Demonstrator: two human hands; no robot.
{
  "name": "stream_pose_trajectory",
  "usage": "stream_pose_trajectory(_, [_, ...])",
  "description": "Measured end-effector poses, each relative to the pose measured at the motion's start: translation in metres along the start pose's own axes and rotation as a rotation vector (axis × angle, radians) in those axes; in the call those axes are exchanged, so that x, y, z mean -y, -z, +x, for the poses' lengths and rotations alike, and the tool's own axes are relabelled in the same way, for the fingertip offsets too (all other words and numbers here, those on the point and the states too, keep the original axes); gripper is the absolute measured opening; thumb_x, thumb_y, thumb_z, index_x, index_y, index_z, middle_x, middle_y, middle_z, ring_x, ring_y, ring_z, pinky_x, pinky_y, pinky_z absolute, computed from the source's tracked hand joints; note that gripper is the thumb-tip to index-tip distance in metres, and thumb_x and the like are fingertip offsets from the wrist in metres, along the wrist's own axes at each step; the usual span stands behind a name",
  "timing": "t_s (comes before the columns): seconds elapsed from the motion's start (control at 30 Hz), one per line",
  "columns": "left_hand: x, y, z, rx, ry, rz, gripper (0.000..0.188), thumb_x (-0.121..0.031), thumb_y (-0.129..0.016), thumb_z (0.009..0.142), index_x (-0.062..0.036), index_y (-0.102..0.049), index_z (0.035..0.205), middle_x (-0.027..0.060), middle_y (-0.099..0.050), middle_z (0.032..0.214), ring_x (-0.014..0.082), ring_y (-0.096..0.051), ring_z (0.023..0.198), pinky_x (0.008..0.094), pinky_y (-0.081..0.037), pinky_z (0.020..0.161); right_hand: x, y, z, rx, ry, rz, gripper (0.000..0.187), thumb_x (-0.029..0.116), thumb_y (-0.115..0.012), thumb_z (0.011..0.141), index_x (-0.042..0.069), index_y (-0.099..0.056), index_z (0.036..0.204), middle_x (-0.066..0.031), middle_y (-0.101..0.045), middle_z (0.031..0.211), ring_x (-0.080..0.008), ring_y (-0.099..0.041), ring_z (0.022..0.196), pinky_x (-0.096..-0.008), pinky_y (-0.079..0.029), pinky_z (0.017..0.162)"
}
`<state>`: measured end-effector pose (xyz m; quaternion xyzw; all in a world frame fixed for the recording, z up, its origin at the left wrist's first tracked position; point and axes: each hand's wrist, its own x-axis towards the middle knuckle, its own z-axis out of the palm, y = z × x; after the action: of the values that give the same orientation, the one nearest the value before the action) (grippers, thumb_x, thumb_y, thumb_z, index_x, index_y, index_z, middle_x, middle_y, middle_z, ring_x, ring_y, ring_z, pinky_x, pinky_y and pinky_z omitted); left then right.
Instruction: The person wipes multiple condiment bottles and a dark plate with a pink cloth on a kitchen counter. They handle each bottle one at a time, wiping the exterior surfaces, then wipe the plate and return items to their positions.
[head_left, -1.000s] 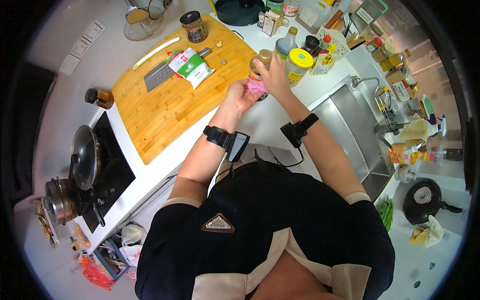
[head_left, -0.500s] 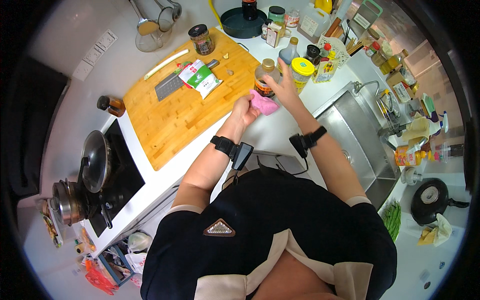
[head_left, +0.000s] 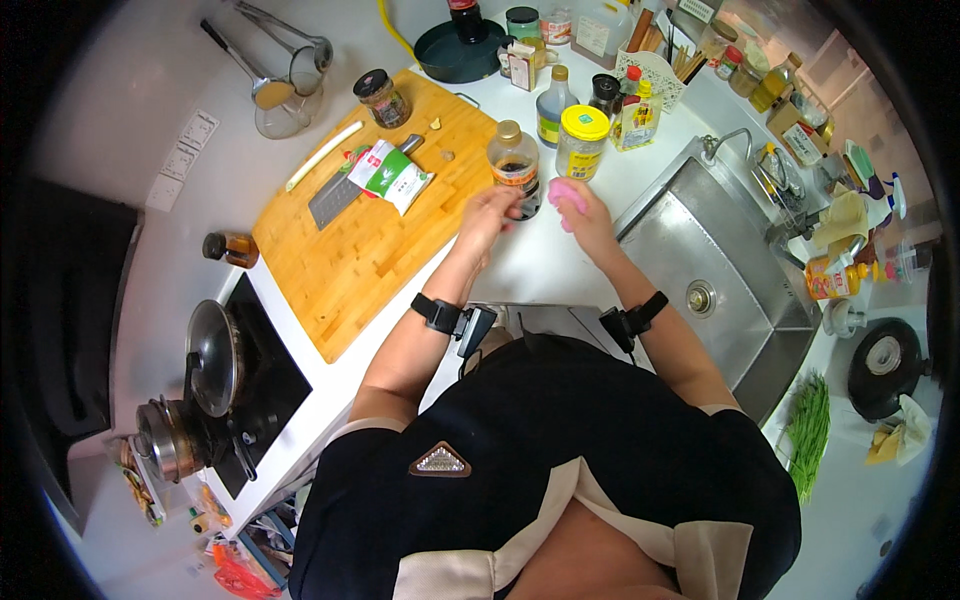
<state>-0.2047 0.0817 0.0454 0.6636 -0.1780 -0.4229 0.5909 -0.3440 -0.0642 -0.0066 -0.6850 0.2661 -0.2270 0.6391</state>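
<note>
A pink cloth is bunched up in my right hand, whose fingers are closed around it above the white counter. My left hand has its fingers drawn together in front of the lower part of a clear bottle of dark liquid with a gold cap and orange label. Whether those fingers touch the bottle or pinch something small I cannot make out. A jar with a yellow lid stands just beyond my right hand. Beside it is a bottle with a blue label.
On the wooden cutting board to the left lie a cleaver, a white-and-green packet and a white stalk. A steel sink lies to the right. A lidded pan sits on the black stove.
The pink cloth has passed from my left hand to my right hand. My right hand has come down and closed; its fingers were spread near the bottle before. The view has shifted slightly.
</note>
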Motion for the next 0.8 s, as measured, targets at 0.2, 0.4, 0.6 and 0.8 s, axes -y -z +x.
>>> stream_pose_trajectory(0.2, [-0.029,0.006,0.045,-0.453,-0.934,0.721,0.054,-0.014,-0.073,0.082,0.0024,-0.054,0.129,0.0142,-0.064,0.116,0.0255,-0.061,0.107,0.0355,-0.046,0.098,0.065,-0.005,0.034,-0.192,0.507,-0.204,0.038,0.017,-0.056,0.096,0.008,-0.057,0.133,-0.015,-0.062,0.127,-0.0266,-0.058,0.116,-0.0376,-0.045,0.098])
stream_pose_trajectory(0.4, [-0.023,-0.018,0.085,-0.19,-0.866,0.365,0.052,-0.022,-0.071,0.081,-0.0016,-0.052,0.125,0.023,-0.062,0.115,0.0416,-0.057,0.107,0.0463,-0.046,0.093,0.094,-0.038,0.062,-0.018,0.808,-0.51,0.037,0.018,-0.051,0.098,0.009,-0.057,0.133,-0.0159,-0.053,0.141,-0.034,-0.048,0.13,-0.0421,-0.038,0.11])
stream_pose_trajectory(0.6, [-0.013,-0.02,0.085,-0.33,-0.811,0.474,0.045,-0.022,-0.071,0.082,-0.0028,-0.052,0.117,0.02,-0.061,0.107,0.0391,-0.055,0.1,0.0473,-0.046,0.086,0.081,-0.043,0.067,-0.058,0.696,-0.27,0.032,0.02,-0.048,0.101,0.007,-0.058,0.129,-0.0156,-0.063,0.126,-0.0321,-0.06,0.116,-0.0388,-0.047,0.099])
stream_pose_trajectory(0.8, [-0.02,-0.017,0.075,-0.32,-0.767,0.561,0.044,-0.018,-0.074,0.08,-0.0021,-0.051,0.114,0.0167,-0.06,0.106,0.0308,-0.06,0.1,0.0401,-0.048,0.089,0.052,-0.037,0.085,-0.124,0.476,-0.206,0.033,0.028,-0.043,0.105,0.004,-0.058,0.123,-0.017,-0.068,0.107,-0.0297,-0.067,0.096,-0.0376,-0.052,0.081])
